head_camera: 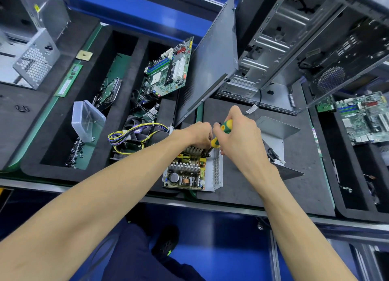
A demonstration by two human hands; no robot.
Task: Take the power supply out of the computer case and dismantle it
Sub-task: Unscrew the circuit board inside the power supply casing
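Note:
The opened power supply (190, 172) lies at the front of the black mat, its circuit board with heatsinks, coils and capacitors exposed inside a perforated metal shell. My right hand (237, 133) grips a yellow and green screwdriver (223, 132), tip down at the board's far right corner. My left hand (199, 136) rests on the far end of the board, fingers curled down around the screwdriver's shaft. The supply's bent metal cover (277, 133) lies just right of my hands. The empty computer case (294, 42) stands open at the back right.
A loose side panel (210, 61) leans against the case. Left trays hold a motherboard (168, 68), a fan with yellow wires (136, 133), a hard drive (109, 91), a clear plastic box (87, 120) and several screws (75, 152). Another motherboard (364, 118) lies far right.

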